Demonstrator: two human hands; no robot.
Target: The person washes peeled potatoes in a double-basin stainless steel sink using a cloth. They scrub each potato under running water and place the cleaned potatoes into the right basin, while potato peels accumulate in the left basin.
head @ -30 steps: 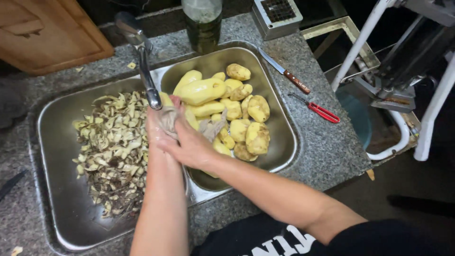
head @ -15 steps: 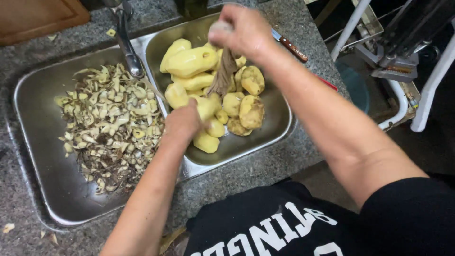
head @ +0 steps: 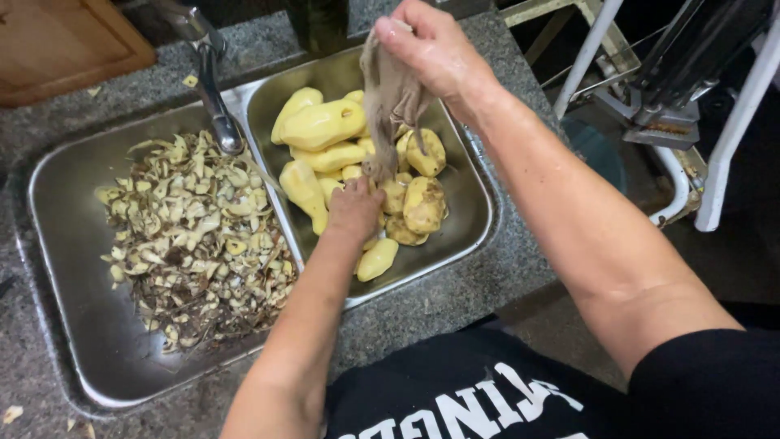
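Lifting a wet brown cloth point(head: 392, 97) over the right sink basin point(head: 471, 203), right hand point(head: 435, 53) fingers clenched around it; left hand point(head: 355, 210) grips its lower end among peeled potatoes point(head: 325, 126). Peelings point(head: 195, 236) fill the left basin point(head: 73, 244); peeling looks finished.

Left hand point(head: 355, 210) is reached forward and down, forearm extended straight from the lower frame edge, fingers curled under and hidden. Right hand point(head: 431, 50) is raised higher and further out, wrist bent, fingers pinched closed; right forearm is angled diagonally from the lower right.
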